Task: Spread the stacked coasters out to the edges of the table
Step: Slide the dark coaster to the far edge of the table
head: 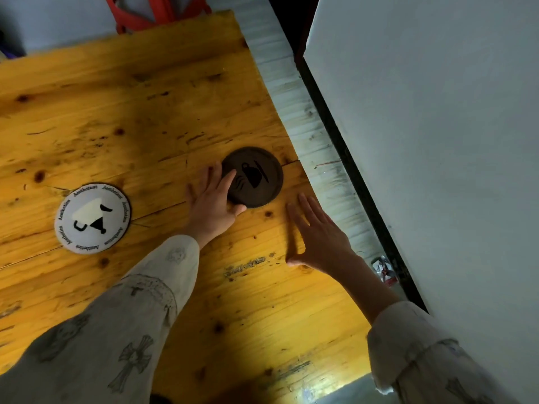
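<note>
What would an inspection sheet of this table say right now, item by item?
Surface: wooden table, yellowish, knotted and scuffed.
Job's things: dark coaster near the right edge; white coaster lying apart to the left; no stack in view.
Clutter: small wrapper in the gap beside the table.
Hands: left hand open, fingers on the dark coaster; right hand open, flat, holding nothing.
Cables: nothing seen.
Surroundings: pale wall at right; red frame beyond the far edge.

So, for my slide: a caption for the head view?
Left hand slides a dark coaster toward the table edge; right hand open.
</note>
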`<act>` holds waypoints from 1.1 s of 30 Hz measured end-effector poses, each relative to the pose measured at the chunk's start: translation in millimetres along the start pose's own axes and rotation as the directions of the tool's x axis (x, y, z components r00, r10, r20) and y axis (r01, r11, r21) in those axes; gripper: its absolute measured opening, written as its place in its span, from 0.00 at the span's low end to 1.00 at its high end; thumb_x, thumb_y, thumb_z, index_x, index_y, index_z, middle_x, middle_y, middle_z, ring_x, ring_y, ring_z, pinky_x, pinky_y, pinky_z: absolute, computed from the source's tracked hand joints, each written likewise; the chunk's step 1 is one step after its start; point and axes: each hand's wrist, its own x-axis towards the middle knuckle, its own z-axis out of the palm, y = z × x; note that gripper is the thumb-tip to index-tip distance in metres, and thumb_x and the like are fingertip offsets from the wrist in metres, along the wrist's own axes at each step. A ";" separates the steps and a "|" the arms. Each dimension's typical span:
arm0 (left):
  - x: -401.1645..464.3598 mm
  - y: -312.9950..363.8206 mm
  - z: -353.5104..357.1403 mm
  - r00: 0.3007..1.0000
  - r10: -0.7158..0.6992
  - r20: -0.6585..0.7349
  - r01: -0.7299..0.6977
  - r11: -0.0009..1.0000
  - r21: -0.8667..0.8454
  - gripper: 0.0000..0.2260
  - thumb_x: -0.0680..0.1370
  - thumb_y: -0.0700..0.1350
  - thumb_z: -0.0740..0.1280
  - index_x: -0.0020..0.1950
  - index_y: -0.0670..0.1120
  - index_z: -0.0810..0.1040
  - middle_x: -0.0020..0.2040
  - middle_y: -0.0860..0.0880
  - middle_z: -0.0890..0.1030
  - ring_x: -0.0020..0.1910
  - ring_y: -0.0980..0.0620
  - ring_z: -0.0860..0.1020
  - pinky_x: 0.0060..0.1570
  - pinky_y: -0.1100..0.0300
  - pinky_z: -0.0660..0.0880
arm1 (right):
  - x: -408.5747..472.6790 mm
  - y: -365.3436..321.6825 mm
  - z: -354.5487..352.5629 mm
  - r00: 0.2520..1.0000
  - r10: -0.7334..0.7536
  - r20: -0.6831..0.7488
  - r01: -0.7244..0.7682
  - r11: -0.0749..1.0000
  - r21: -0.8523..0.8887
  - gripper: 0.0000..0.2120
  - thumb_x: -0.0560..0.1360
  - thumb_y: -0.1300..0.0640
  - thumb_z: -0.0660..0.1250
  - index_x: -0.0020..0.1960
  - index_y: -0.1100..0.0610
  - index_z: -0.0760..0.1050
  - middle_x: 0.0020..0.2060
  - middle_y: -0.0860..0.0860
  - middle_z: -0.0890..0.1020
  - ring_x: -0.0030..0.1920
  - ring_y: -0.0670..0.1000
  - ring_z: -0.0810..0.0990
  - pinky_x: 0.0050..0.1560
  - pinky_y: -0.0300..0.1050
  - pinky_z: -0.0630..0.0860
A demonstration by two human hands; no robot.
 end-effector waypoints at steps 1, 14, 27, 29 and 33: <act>2.9 3.5 0.7 1.000 0.004 0.010 -0.004 1.000 -0.002 0.33 0.72 0.52 0.66 0.73 0.55 0.52 0.77 0.49 0.46 0.75 0.45 0.41 0.70 0.35 0.40 | -0.2 0.0 -0.6 1.000 -0.001 0.006 0.001 1.000 0.001 0.58 0.63 0.39 0.73 0.74 0.51 0.33 0.76 0.53 0.36 0.75 0.52 0.35 0.74 0.49 0.41; 18.5 23.3 2.9 0.998 0.025 0.059 -0.021 0.997 -0.073 0.32 0.74 0.46 0.65 0.72 0.57 0.51 0.77 0.52 0.41 0.73 0.44 0.33 0.63 0.30 0.32 | 0.7 1.1 2.3 1.000 -0.013 -0.001 0.013 1.000 -0.020 0.57 0.64 0.41 0.73 0.74 0.52 0.34 0.76 0.55 0.36 0.75 0.54 0.35 0.74 0.50 0.40; 24.8 26.3 5.2 0.997 -0.002 0.076 0.009 0.996 -0.093 0.32 0.74 0.48 0.66 0.71 0.60 0.51 0.77 0.54 0.40 0.73 0.44 0.33 0.61 0.29 0.30 | 0.0 3.3 3.8 1.000 -0.014 0.008 0.014 1.000 0.002 0.58 0.63 0.42 0.74 0.74 0.52 0.34 0.75 0.54 0.35 0.75 0.53 0.34 0.74 0.49 0.40; 24.0 26.3 6.2 0.997 -0.002 0.082 0.010 0.996 -0.091 0.32 0.74 0.49 0.65 0.71 0.61 0.50 0.77 0.55 0.40 0.73 0.44 0.32 0.62 0.30 0.30 | 0.8 4.1 4.1 1.000 -0.008 0.011 0.008 1.000 0.010 0.58 0.63 0.42 0.74 0.74 0.51 0.34 0.76 0.54 0.35 0.75 0.53 0.34 0.74 0.49 0.40; 13.0 24.8 3.0 0.996 -0.004 0.088 0.009 0.998 -0.060 0.32 0.74 0.51 0.64 0.73 0.57 0.49 0.77 0.52 0.42 0.74 0.45 0.35 0.66 0.33 0.32 | -0.1 2.0 1.7 1.000 0.001 0.019 -0.002 1.000 0.014 0.57 0.63 0.42 0.74 0.74 0.52 0.35 0.76 0.54 0.36 0.75 0.53 0.35 0.75 0.50 0.42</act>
